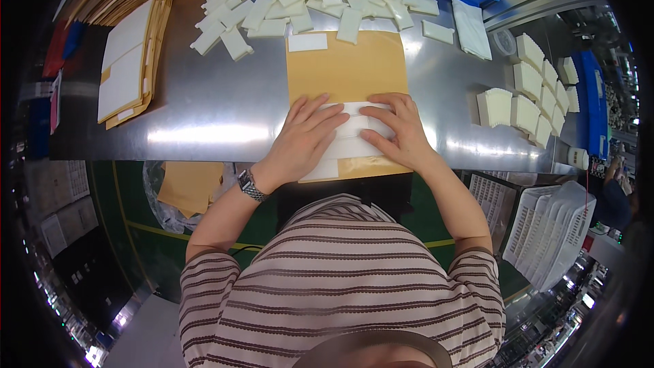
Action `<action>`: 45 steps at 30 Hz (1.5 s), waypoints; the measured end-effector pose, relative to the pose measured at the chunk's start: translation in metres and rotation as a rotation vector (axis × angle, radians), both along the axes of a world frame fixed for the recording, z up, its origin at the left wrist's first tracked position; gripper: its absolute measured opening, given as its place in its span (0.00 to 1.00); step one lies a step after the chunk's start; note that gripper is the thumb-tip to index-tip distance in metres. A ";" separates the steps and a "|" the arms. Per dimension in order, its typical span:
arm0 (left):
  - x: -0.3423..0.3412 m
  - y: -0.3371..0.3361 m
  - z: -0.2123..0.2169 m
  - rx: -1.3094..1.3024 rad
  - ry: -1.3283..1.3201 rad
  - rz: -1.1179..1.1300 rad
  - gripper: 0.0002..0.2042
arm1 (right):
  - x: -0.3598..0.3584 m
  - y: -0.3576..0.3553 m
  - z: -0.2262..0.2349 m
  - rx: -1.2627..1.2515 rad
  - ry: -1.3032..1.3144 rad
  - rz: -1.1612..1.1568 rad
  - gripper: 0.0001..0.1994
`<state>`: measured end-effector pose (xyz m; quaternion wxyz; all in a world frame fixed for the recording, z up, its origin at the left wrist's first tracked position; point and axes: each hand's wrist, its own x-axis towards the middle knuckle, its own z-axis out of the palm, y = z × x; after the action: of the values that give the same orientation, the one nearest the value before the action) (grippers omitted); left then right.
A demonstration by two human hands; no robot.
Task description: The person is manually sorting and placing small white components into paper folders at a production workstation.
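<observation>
Left hand [304, 138] and right hand [400, 131] press flat, fingers spread, on white packets [355, 138] atop a brown envelope [346, 71] at the table's [204, 105] near edge. Loose white packets [300, 0] crowd the far edge; stacked envelopes [129, 61] lie at the left, grasping nothing.

Head-worn fisheye, straight down, close over steel table [204, 95].

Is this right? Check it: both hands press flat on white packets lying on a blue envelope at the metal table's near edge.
Not quite. The envelope is tan-brown, not blue. The head view shows the left hand and right hand pressing flat on the white packets lying on it, at the near edge of the metal table.
</observation>
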<state>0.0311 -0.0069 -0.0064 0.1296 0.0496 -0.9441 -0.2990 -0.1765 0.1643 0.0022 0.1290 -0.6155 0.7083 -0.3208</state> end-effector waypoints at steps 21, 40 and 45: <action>0.003 0.000 0.002 -0.064 -0.054 0.065 0.21 | 0.004 -0.021 0.012 0.040 0.115 0.012 0.17; -0.007 -0.006 0.012 -0.018 -0.156 -0.015 0.21 | -0.051 -0.169 -0.002 -0.335 -0.114 -0.040 0.19; -0.011 -0.013 0.019 -0.053 -0.152 -0.051 0.20 | -0.034 -0.185 -0.035 -0.323 0.285 0.049 0.17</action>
<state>0.0198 -0.0199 0.0123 0.0512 0.0445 -0.9597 -0.2726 -0.2108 -0.0206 -0.0323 -0.0649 -0.6841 0.6438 -0.3366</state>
